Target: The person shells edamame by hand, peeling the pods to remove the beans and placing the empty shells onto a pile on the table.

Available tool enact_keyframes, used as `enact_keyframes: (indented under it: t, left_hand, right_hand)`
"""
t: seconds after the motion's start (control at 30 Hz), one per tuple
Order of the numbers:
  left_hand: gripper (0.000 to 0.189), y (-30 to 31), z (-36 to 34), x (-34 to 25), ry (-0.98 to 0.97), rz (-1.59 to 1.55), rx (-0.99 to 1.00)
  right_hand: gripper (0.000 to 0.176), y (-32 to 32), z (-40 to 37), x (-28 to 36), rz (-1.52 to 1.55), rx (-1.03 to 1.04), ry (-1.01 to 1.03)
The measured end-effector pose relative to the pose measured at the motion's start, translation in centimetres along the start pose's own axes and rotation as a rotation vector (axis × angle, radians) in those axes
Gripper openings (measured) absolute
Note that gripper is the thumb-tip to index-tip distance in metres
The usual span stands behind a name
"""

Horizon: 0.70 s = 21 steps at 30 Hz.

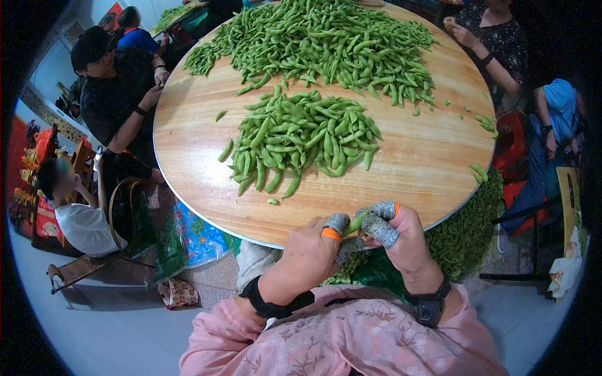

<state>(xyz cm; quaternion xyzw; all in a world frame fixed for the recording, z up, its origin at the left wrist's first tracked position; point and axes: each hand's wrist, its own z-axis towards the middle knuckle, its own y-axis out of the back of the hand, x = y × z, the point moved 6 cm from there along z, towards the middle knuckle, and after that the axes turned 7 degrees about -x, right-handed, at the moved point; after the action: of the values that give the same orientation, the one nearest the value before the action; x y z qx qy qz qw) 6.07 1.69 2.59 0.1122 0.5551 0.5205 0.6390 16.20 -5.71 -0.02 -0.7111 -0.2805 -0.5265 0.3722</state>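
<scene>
At the near edge of the round wooden table [207, 182], my left hand [308, 247] and my right hand [404, 241] meet, both closed. Between their fingertips is a green soybean pod [357, 222], pinched from both sides. Grey knitted covers with orange bands wrap several of my fingers and partly hide the pod. Just beyond my hands lies a small pile of soybean pods [301, 138], with a few loose ones around it. A much larger heap of pods [326, 44] spreads over the far side of the table.
Below the table's right edge is a big mass of small green pieces [467, 232]. Green plastic sheeting [382, 274] lies under my hands. A person in black [106, 94] works at the left; another in dark clothes [501, 44] at the right. A wicker chair [84, 266] stands left.
</scene>
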Motion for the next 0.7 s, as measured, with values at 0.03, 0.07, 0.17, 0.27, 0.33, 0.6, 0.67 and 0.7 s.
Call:
enact_keyframes:
  t: [0.03, 0.07, 0.17, 0.27, 0.33, 0.6, 0.67, 0.7]
  left_hand:
    - [0.020, -0.1, 0.1, -0.1, -0.031, 0.052, 0.021]
    - [0.019, -0.2, 0.2, -0.2, -0.062, 0.104, 0.042]
    - [0.015, -0.6, -0.2, 0.3, -0.006, -0.036, 0.020]
    - [0.010, -0.9, -0.5, 0.9, 0.101, -0.304, 0.052]
    - [0.011, -0.7, -0.3, 1.0, 0.161, -0.470, 0.052]
    - [0.014, -0.7, 0.2, 1.4, 0.287, -0.679, 0.120]
    - [0.020, 0.4, 0.5, 1.0, 0.044, -0.394, -0.071]
    - [0.020, 0.6, 0.7, 1.1, 0.047, -0.390, -0.075]
  right_hand:
    - [0.007, 0.0, 0.0, 0.0, -0.021, -0.015, -0.002]
    - [0.007, 0.0, -0.1, 0.2, -0.021, -0.015, -0.001]
    - [0.008, -0.3, -0.2, 0.6, 0.028, 0.030, -0.006]
    - [0.009, -0.3, -0.1, 0.2, 0.023, 0.069, 0.040]
    - [0.010, -0.4, 0.0, 0.4, -0.007, 0.094, 0.153]
    - [0.012, -0.2, 0.0, 1.0, -0.163, 0.134, 0.228]
    - [0.012, -0.2, -0.3, 1.3, -0.222, 0.107, 0.221]
    - [0.012, -0.2, -0.5, 1.5, -0.284, 0.093, 0.202]
